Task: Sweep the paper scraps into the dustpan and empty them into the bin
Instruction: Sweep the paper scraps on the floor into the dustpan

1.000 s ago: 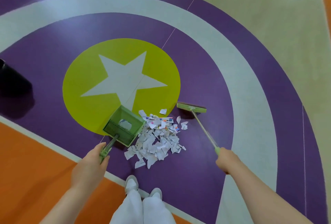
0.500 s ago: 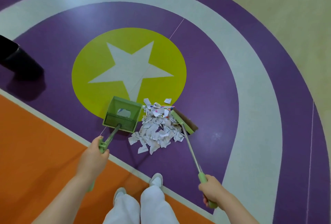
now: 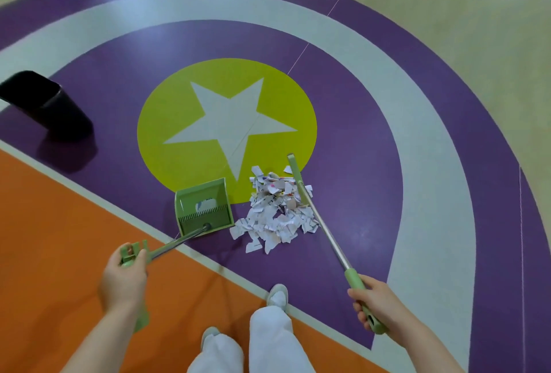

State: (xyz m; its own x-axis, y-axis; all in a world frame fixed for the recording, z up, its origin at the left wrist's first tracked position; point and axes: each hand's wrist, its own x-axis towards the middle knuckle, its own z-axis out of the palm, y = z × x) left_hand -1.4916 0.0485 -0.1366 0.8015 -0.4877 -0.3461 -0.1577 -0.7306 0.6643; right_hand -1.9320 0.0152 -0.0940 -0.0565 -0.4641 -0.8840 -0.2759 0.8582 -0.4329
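A heap of white paper scraps [image 3: 275, 211] lies on the purple floor at the lower edge of the yellow star circle. A green dustpan [image 3: 204, 208] stands just left of the heap, with one or two scraps inside. My left hand [image 3: 125, 277] grips the dustpan's long handle. A green broom [image 3: 298, 182] has its head pressed against the right side of the heap. My right hand [image 3: 377, 304] holds the broom's green grip. A black bin [image 3: 44, 104] stands at the far left.
My two feet in white shoes [image 3: 277, 295] and white trousers stand on the border between the orange floor and the purple ring. The floor around is open, with a white ring and beige area beyond.
The broom head swung in from the right and pushed the scraps into a tighter heap toward the dustpan. The dustpan turned and shifted left. My view moved back, showing more of the bin.
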